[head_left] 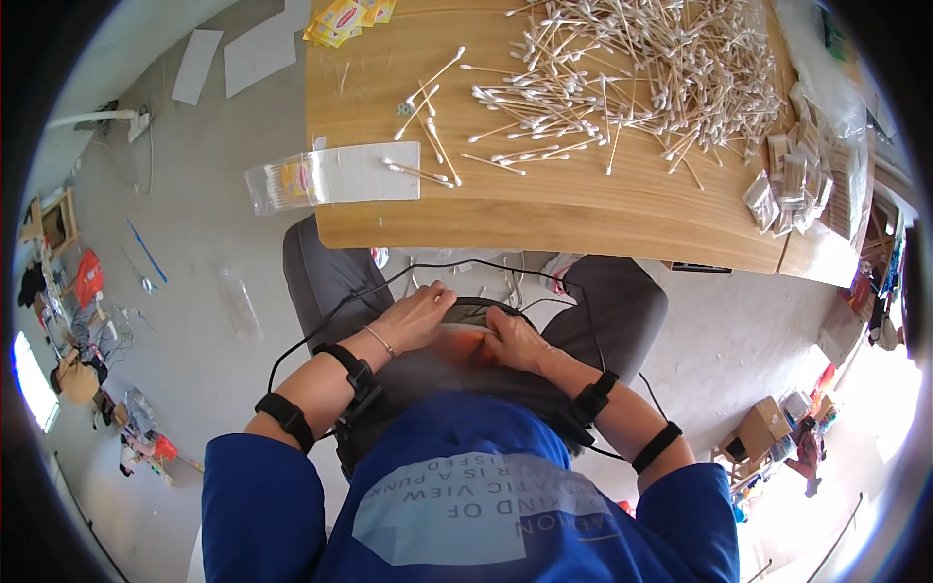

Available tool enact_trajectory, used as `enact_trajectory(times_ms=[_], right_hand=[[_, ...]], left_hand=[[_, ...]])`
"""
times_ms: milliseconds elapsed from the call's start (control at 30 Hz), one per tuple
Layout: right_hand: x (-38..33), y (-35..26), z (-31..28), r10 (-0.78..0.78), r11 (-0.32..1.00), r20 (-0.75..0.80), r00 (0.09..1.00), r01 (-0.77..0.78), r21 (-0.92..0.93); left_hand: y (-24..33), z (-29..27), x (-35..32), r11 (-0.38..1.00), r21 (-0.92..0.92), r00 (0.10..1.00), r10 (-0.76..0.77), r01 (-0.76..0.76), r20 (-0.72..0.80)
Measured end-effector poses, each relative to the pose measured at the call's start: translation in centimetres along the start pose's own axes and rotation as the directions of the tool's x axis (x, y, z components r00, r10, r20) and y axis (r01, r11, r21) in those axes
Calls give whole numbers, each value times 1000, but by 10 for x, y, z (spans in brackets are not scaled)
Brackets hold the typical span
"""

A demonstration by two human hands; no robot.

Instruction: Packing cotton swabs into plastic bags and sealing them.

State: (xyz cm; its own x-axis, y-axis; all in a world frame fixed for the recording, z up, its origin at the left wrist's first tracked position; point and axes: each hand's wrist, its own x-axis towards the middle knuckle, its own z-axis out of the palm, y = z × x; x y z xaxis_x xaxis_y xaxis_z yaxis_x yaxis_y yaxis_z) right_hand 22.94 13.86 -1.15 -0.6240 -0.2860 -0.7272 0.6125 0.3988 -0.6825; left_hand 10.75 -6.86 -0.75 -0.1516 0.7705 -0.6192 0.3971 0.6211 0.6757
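Both hands are over my lap, just below the table's near edge. My left hand (pixel 418 315) has its fingers curled and closed. My right hand (pixel 515 338) is closed too, its fingers bent inward toward the left. Between them lies a pale, partly see-through patch with an orange tinge (pixel 462 342), too blurred to name. What each hand grips, if anything, is hidden. Above them on the wooden table (pixel 554 219), a clear packet of cotton swabs (pixel 284 183) with a yellow label lies over the left edge, beside a white card (pixel 374 160).
A large heap of loose cotton swabs (pixel 671 73) covers the table's far right. Small packed bags (pixel 792 185) and clear plastic film (pixel 826 58) lie along its right side. Yellow packets (pixel 340 19) are at the far left. A black cable (pixel 466 264) loops across my lap.
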Motion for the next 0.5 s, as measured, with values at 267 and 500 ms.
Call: enact_trajectory(times_ms=[267, 500], right_hand=[[-1, 4, -10, 18, 999, -197, 980, -25, -37], [-4, 45, -43, 281, 950, -81, 956, -265, 166]], left_hand=[[-17, -5, 25, 964, -257, 989, -95, 63, -112], [-29, 35, 34, 896, -427, 957, -223, 124, -188]])
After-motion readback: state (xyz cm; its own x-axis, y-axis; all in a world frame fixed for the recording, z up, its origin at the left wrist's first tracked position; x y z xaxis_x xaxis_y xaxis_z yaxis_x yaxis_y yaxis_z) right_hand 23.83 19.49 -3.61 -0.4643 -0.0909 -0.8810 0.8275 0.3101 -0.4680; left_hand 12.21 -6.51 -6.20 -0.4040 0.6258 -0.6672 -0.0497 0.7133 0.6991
